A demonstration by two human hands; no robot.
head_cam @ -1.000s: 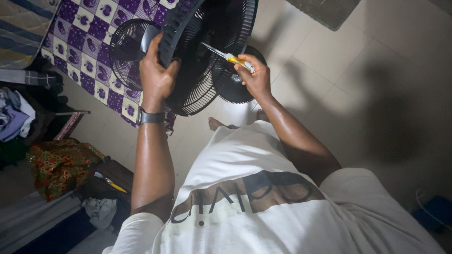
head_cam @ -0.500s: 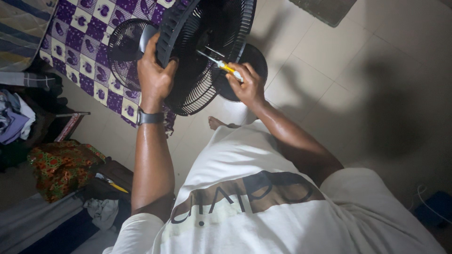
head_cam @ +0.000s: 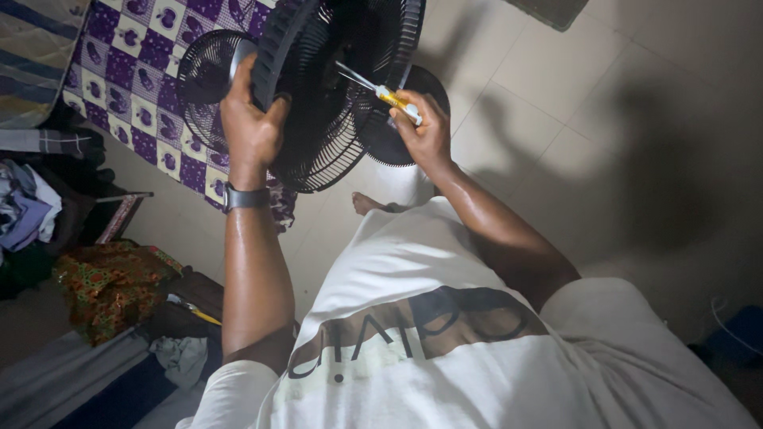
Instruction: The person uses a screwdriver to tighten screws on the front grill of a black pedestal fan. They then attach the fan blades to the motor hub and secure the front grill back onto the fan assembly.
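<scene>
Fan grille (head_cam: 334,119), black and wiry, hangs up before us, our left hand (head_cam: 248,131) clamped around its rim. Just right of it, our right hand (head_cam: 425,135) grips a yellow-handled screwdriver (head_cam: 380,89), tip poked among the wires. We judge the grille light but springy, its thin wires bendable; the stiff rim is the place to hold.

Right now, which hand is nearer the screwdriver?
Right. The right hand grips the yellow-handled screwdriver itself, while the left hand holds the fan guard's rim, off to the screwdriver's left.
</scene>
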